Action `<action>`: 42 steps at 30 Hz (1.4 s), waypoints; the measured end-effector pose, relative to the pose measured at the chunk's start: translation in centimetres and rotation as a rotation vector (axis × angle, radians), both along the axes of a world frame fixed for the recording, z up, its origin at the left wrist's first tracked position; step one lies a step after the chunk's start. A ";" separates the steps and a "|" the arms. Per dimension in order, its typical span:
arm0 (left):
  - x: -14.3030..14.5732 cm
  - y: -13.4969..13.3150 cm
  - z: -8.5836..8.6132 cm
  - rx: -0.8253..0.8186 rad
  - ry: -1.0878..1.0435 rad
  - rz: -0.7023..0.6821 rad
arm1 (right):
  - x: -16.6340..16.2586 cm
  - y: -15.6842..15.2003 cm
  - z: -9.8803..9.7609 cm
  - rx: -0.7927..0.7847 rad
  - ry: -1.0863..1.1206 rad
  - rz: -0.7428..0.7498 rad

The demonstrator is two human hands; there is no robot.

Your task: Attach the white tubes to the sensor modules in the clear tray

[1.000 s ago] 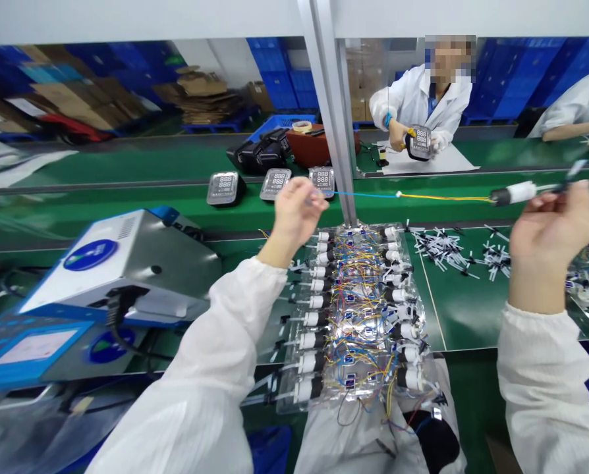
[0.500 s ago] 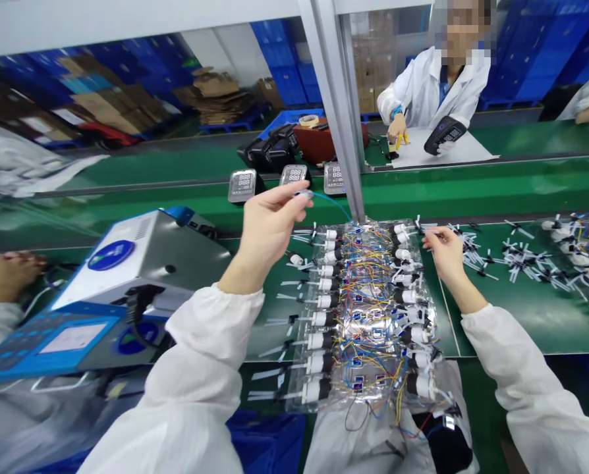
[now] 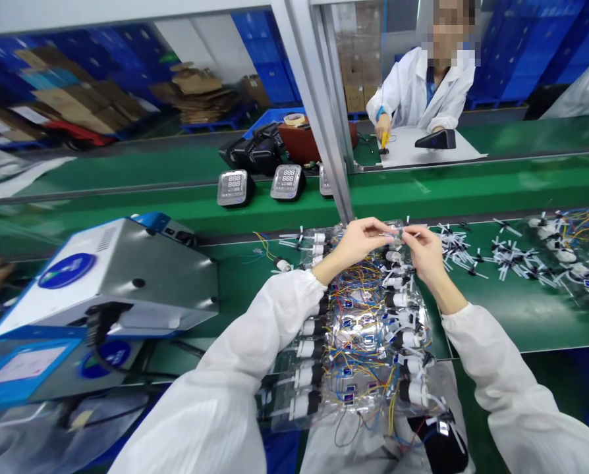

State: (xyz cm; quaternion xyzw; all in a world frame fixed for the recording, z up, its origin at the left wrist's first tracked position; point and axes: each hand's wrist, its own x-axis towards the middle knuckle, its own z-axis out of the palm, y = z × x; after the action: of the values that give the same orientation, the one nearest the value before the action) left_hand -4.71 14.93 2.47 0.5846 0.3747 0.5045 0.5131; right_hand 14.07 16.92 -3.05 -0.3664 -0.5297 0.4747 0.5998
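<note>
My left hand and my right hand meet over the far end of a clear plastic sheet laden with rows of small white-and-black cylinders and coloured wires. Both hands pinch a small wired part between their fingertips, right above the top row. My white sleeves reach in from below.
A blue and grey machine stands at left. Loose white and black pieces lie scattered to the right, with another wired batch at far right. Display units sit on the green conveyor beyond. A person in a white coat works opposite.
My left hand came down from over the conveyor to the sheet's far end. My right hand, high at right a second ago, dropped and joined it at the small part.
</note>
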 end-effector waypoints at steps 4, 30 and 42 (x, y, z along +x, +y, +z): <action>-0.4 -0.4 -1.6 -0.053 0.006 0.071 | 0.2 -0.5 0.4 0.038 -0.027 0.022; -0.7 -1.1 -2.6 0.393 0.398 0.130 | 0.0 -1.9 1.0 0.036 -0.118 0.050; -0.8 -1.7 -3.0 0.777 0.776 0.203 | 0.0 -2.2 0.4 0.089 -0.331 -0.016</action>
State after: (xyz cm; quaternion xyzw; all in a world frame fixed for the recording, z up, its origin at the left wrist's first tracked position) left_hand -5.50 13.22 -0.53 0.8346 0.3769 0.4004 0.0333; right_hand 14.10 14.76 -2.64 -0.4171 -0.6389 0.3792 0.5235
